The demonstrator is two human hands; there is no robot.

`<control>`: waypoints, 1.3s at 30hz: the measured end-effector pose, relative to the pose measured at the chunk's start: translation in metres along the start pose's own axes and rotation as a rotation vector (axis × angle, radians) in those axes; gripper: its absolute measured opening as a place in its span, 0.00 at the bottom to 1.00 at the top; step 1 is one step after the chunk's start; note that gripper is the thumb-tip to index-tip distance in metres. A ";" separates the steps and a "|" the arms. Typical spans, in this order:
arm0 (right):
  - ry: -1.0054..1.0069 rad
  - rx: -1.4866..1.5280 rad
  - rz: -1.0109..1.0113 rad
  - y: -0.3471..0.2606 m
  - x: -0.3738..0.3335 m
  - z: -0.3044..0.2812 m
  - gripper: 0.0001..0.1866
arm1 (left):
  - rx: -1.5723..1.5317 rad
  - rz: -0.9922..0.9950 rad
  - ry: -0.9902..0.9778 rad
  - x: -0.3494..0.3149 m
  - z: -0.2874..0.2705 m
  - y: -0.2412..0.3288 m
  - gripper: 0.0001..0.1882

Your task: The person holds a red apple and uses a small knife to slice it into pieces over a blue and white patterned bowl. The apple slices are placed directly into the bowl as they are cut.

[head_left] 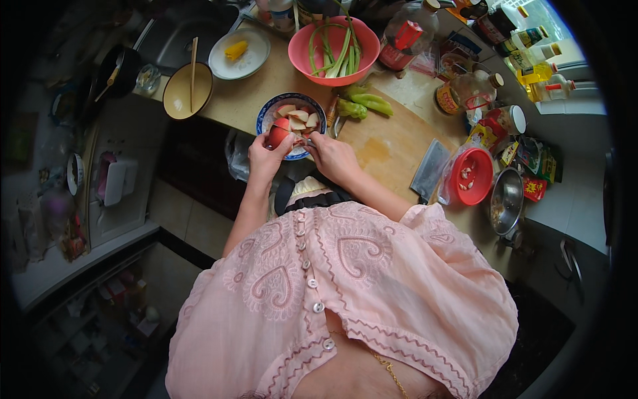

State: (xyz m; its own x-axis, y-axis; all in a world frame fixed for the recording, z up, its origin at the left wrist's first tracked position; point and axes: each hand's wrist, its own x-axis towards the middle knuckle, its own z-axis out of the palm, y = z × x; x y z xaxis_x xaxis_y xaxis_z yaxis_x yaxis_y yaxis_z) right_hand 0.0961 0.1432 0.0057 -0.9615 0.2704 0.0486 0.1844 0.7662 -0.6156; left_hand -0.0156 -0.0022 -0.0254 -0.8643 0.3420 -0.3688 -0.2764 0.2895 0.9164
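Observation:
Over a blue-and-white bowl (262,113) of cut apple pieces (299,116), my left hand (264,157) grips a red apple (279,131). My right hand (330,154) is closed on what looks like a small knife (308,141), mostly hidden by the fingers. A thin dark line crosses the apple, facing the right hand. Both hands stay close together at the bowl's near side. Right of the bowl lies a wooden cutting board (389,143) with green peppers (364,104) at its far left corner.
A pink basin (300,56) holds scallions at the back. A yellow bowl (174,100) with chopsticks and a white plate (222,66) stand left. A cleaver (428,169), red bowl (462,193) and metal bowl (506,199) sit right. Bottles (458,96) line the right back.

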 end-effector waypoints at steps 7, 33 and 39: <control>-0.037 -0.028 0.056 -0.002 -0.004 -0.004 0.12 | 0.049 0.072 0.090 0.005 -0.005 -0.003 0.37; 0.007 0.052 0.230 0.003 -0.007 0.023 0.13 | 0.141 0.033 -0.007 0.031 -0.006 -0.011 0.24; 0.049 0.037 0.294 -0.001 -0.003 0.025 0.13 | 0.205 0.033 -0.061 0.031 0.003 -0.004 0.23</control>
State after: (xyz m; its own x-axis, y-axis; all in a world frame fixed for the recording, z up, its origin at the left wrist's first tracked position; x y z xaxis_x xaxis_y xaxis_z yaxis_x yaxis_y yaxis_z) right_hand 0.0938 0.1268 -0.0137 -0.8568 0.5062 -0.0983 0.4450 0.6295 -0.6370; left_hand -0.0400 0.0097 -0.0412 -0.8429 0.4060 -0.3531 -0.1515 0.4506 0.8798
